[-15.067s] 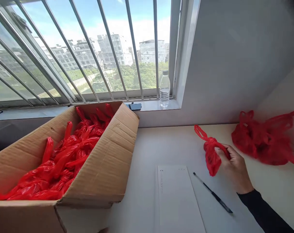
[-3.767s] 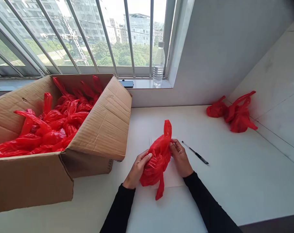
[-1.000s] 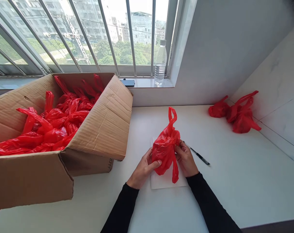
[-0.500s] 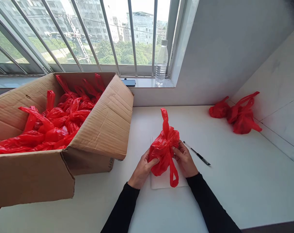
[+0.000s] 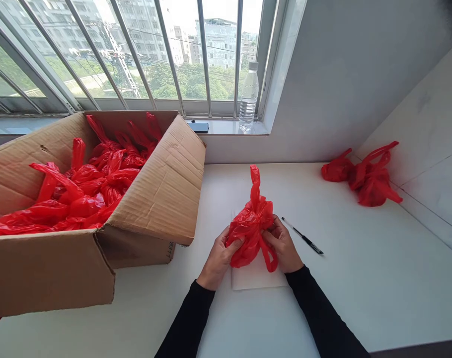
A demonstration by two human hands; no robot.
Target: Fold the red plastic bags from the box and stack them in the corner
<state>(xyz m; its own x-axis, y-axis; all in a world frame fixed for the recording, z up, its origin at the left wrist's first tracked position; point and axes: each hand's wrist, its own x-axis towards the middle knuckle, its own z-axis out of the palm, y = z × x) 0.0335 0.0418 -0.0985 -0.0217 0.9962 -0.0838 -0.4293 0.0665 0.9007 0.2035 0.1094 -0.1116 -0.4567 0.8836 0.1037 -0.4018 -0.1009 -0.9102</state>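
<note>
Between both hands is a knotted red plastic bag [image 5: 250,231], one handle loop pointing up and the other hanging down at the front. My left hand [image 5: 221,256] grips its left side, thumb on the front. On the right side, my right hand [image 5: 281,244] pinches the bag near its knot. What the bag contains is hidden. Beneath it lies a white sheet of paper or pad [image 5: 254,279], partly covered. A black pen [image 5: 303,235] rests on the white table just right of my right hand.
At the left, an open cardboard box [image 5: 157,184] holds several knotted red bags [image 5: 88,191]. More red bags [image 5: 373,179] sit at the table's back right, against the wall. A water bottle [image 5: 249,97] and a phone [image 5: 198,127] stand and lie on the windowsill.
The held bag has turned and tilted slightly; its lower loop has swung up and to the right. My right hand has shifted a little to the left.
</note>
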